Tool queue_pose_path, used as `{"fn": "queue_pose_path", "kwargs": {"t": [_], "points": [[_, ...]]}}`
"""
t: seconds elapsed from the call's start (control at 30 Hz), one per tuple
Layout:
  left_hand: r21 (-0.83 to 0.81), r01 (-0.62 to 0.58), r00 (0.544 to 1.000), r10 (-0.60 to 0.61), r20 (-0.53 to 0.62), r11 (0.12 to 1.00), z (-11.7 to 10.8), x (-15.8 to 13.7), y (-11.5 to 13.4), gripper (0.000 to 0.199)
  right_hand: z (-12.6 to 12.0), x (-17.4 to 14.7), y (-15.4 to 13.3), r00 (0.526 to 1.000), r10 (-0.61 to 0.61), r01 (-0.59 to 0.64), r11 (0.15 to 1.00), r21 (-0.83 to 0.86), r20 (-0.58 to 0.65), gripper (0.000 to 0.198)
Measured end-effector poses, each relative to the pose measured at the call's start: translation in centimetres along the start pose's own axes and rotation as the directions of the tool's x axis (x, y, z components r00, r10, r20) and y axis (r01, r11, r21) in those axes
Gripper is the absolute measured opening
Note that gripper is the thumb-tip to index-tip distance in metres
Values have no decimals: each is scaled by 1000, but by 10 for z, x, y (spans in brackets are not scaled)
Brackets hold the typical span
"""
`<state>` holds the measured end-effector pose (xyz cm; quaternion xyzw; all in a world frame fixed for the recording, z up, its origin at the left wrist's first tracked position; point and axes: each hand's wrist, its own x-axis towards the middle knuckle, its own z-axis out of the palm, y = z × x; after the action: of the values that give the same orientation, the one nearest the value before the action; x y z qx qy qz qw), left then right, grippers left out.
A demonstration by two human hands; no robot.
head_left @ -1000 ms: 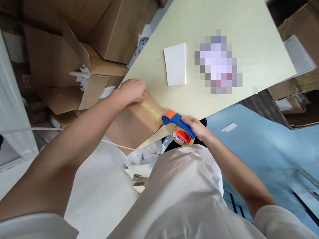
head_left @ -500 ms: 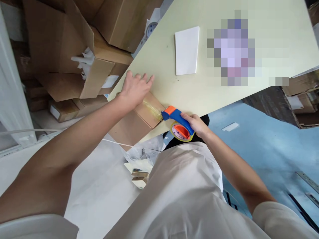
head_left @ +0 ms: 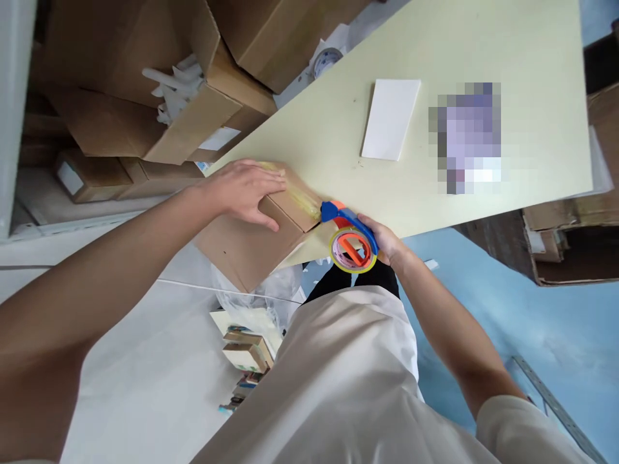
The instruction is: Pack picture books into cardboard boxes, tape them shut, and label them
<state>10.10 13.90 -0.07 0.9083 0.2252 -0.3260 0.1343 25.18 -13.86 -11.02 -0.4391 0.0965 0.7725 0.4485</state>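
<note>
A closed cardboard box (head_left: 256,241) sits at the near left edge of the pale table, with a strip of yellowish clear tape (head_left: 302,200) along its top. My left hand (head_left: 246,193) lies on the box with its fingers spread, its thumb reaching over the side nearest me. In my right hand (head_left: 384,238) is a blue and orange tape dispenser (head_left: 355,225) loaded with a roll of tape. The dispenser's head is at the right-hand end of the box's top; whether it touches the cardboard I cannot tell.
On the table (head_left: 459,45) lie a white flat block (head_left: 391,119) and a pixelated item (head_left: 471,138). Open cartons (head_left: 178,132) crowd the left side, one holding white pieces. A tape roll (head_left: 327,61) lies behind the table edge. Another carton (head_left: 570,274) stands at right.
My left hand has come down toward me and flattened onto the box, fingers now spread. The dispenser has tilted slightly and stays at the box's right end. The whole view has shifted.
</note>
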Motion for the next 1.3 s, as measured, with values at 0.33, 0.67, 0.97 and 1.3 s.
{"fn": "queue_pose_path", "kwargs": {"t": [0.33, 0.67, 0.97, 1.3], "points": [[-135, 208, 939, -236, -249, 969, -18, 4, -10, 63, 16, 69, -130, 952, -306, 296, 902, -315, 19, 46], [-165, 86, 925, -140, -352, 983, 8, -1, 39, 89, 22, 46, -119, 902, -431, 380, 806, -454, -11, 53], [-155, 163, 921, -206, -330, 974, 6, -2, 42, 90, 10, 33, -131, 924, -368, 351, 707, -615, 104, 74], [-244, 135, 922, -212, -324, 960, 11, -3, 44, 105, -40, -22, -94, 875, -479, 372, 585, -721, 63, 71]]}}
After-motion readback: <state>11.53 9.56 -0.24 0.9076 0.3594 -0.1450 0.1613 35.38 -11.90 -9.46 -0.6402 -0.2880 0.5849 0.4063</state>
